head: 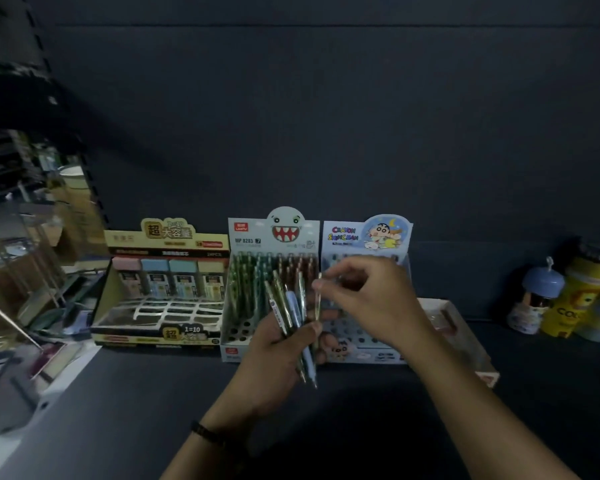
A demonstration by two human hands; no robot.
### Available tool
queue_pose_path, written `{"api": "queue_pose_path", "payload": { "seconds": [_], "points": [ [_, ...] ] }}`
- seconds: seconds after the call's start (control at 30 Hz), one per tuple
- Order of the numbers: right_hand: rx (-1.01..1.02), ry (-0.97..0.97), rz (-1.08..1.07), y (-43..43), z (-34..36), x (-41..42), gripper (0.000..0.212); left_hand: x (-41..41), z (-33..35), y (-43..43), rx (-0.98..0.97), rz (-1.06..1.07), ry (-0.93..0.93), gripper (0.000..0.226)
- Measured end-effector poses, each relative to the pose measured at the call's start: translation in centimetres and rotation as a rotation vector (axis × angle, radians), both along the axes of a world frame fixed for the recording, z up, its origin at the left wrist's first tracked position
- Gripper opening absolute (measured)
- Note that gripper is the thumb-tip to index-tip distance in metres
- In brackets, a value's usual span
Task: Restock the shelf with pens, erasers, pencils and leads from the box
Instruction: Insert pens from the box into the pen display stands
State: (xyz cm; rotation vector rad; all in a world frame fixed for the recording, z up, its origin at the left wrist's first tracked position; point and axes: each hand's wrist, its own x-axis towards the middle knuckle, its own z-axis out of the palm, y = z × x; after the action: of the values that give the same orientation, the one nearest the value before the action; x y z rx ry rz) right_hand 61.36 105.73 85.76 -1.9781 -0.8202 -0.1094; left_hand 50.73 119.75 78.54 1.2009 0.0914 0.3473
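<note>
left hand [278, 348] grips our bunch of slim green and pale-blue mechanical pencils [293, 311] in front of the grey monster-face cardboard display box [253, 233], right hand [368, 296] pinches one thin greenish pencil [318, 301] by its top | we'd say pull it clear, then drop it tip-down into a free hole | right wrist arched above the bunch

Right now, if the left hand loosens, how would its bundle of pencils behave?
The pencils look thin and glossy, so likely stiff, light and slippery. Fanned loosely in the left hand, they would probably scatter and roll.
</note>
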Motion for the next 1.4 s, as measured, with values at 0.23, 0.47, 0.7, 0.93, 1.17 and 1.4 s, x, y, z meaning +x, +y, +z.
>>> {"api": "queue_pose_path", "payload": {
  "seconds": [0.23,0.47,0.7,0.93,1.17,1.4],
  "points": [
    [-0.017,-0.032,0.064,5.1,-0.5,-1.7,0.010,-3.4,0.7,4.7,0.227,0.135,0.073,0.027],
    [0.158,-0.087,0.039,8.0,0.5,-3.0,0.031,-6.7,0.3,8.8,0.148,0.222,0.019,0.031],
    [0.189,-0.236,-0.056,10.8,-0.6,-4.4,0.036,-7.5,-1.5,10.5,0.009,0.377,0.031,0.024],
    [0.153,-0.322,-0.130,12.2,-1.3,-4.9,0.035,-7.8,-1.9,10.8,-0.040,0.321,0.051,0.032],
    [0.004,-0.356,-0.121,13.6,-1.9,-5.5,0.030,-8.3,-1.4,10.8,-0.104,0.227,0.087,0.035],
    [-0.193,-0.260,-0.071,13.9,-1.8,-6.0,0.027,-8.7,-1.0,10.3,-0.051,0.208,0.093,0.026]
  ]
}}
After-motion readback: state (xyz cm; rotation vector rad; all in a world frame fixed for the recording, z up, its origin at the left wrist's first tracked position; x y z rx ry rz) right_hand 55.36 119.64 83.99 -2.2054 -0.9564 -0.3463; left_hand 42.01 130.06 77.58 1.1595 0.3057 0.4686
